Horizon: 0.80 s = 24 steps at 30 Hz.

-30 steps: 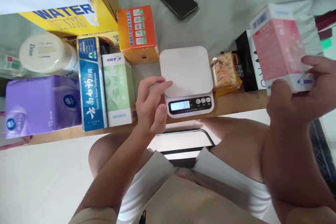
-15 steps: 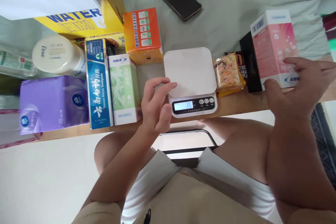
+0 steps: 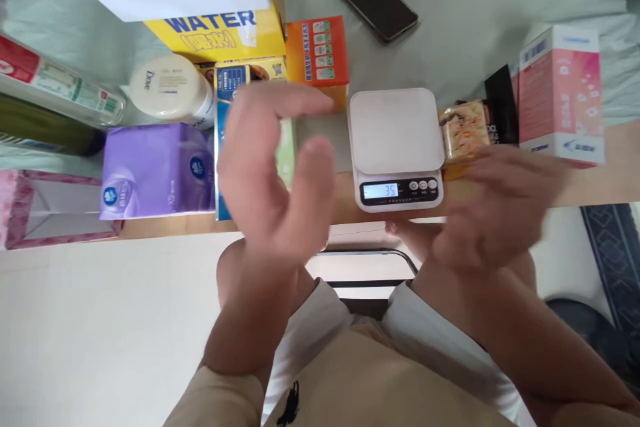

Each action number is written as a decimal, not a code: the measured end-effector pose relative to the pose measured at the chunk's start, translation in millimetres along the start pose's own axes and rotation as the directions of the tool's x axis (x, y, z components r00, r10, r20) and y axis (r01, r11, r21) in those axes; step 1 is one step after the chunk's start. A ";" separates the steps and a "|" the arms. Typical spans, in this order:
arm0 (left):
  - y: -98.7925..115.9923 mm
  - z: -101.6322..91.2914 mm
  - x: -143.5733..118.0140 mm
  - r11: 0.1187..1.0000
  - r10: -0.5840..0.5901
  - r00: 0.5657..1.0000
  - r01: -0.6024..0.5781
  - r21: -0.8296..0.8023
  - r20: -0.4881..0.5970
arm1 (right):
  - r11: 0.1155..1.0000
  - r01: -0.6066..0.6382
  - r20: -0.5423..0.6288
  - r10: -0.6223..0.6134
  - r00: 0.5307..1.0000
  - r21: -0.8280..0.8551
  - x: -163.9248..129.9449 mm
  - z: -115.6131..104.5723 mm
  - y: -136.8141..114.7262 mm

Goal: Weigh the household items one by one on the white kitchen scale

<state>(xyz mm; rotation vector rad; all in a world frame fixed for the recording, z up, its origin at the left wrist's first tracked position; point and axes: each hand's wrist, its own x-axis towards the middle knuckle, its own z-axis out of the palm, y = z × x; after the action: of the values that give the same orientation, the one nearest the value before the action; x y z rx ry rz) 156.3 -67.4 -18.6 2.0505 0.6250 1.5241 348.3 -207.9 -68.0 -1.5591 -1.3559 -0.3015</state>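
Head view: left hand (image 3: 273, 177) open, empty, over the toothpaste box (image 3: 223, 147). Right hand (image 3: 495, 203) blurred, apparently empty, beside the bare scale (image 3: 397, 130). Between weighings; next move likely needs a firm box grasp.

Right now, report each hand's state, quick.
Left hand: open, holding nothing, raised in front of the blue toothpaste box.
Right hand: open, blurred, holding nothing.

A white scale (image 3: 396, 130) sits flat at the bench's (image 3: 615, 180) front edge, platform bare, display lit. Just right, a pink box (image 3: 559, 93) stands upright.
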 end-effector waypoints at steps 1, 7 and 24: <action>0.1 -8.4 6.6 0.992 -0.113 0.993 0.115 0.060 -0.031 | 0.997 0.047 0.075 -0.052 0.996 0.058 -4.3 12.8 -22.0; -5.3 -38.0 16.0 0.771 -0.619 0.782 0.589 0.243 0.069 | 0.958 -0.145 0.567 -0.021 0.824 0.246 -27.4 66.9 -93.2; -25.3 -37.0 -7.0 0.757 -0.653 0.677 0.596 0.267 0.339 | 0.999 0.035 0.589 -0.033 0.808 0.008 -43.8 112.2 -101.6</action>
<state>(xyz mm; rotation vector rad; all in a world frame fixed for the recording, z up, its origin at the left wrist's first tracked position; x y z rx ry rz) 117.2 -47.8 -30.8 1.8679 1.1340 0.6293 201.8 -159.3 -100.1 -1.7060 -1.8590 0.1887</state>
